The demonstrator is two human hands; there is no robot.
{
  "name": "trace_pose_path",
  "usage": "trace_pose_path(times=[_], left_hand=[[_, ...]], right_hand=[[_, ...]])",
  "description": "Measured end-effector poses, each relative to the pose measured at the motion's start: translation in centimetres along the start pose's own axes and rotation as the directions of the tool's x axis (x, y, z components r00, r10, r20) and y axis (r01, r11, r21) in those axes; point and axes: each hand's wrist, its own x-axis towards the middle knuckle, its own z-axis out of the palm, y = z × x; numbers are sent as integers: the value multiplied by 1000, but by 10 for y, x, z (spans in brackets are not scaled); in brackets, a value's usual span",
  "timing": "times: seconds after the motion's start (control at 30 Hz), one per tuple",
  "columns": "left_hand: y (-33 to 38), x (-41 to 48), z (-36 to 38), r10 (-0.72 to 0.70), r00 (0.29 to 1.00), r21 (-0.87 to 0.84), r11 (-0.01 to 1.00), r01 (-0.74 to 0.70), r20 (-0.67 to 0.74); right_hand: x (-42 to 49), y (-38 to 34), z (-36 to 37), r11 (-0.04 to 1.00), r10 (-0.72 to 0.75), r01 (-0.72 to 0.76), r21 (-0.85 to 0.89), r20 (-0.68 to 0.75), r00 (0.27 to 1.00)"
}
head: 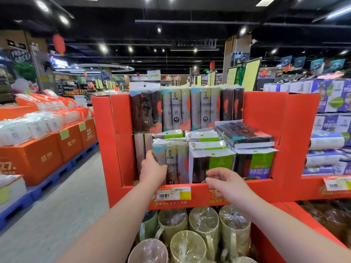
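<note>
Red shelf (262, 114): grey pack (177, 158) in left grip (152, 171), right grip (226, 183) near.

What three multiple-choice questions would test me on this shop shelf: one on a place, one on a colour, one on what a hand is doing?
1. Where are the wrapped mugs?
A) below the display box
B) on top of it
C) on the floor

2. What colour is the display box?
A) green
B) red
C) black

3. What is the left hand doing?
A) hanging free
B) holding a mug
C) gripping a grey pack of rolls

Answers:
1 A: the mugs stand under the box's front lip.
2 B: its walls are red.
3 C: its fingers curl round the pack's side.
</note>
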Motion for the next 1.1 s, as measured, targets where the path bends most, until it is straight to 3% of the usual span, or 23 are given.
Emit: trace_pose_path(times=[0.2,0.33,0.4,0.47,0.57,0.7,0.83,1.1], left_hand=[[4,-19,-5,30,997,90,996,-24,-70],[3,-47,-10,207,968,196,964,-178,-140],[-1,-64,-11,383,920,304,889,-343,-81],[-4,-84,-8,499,860,404,769,-496,107],[-7,-111,1,421,819,538,618,-573,389],[-11,-138,12,325,800,630,496,-598,504],[-13,-165,21,210,821,683,467,-561,531],[-22,-206,28,141,872,732,492,-472,468]], right_hand=[[-1,5,-4,999,-29,30,-37,25,999],[-1,16,-7,980,-61,72,-188,63,996],[-1,25,-9,945,-82,110,-308,103,991],[-3,33,-11,867,-105,173,-468,167,980],[-11,39,-9,698,-116,272,-662,270,956],[-24,48,-2,507,-111,381,-773,380,918],[-34,62,0,443,-122,452,-774,448,886],[-56,83,1,444,-160,574,-689,569,807]])
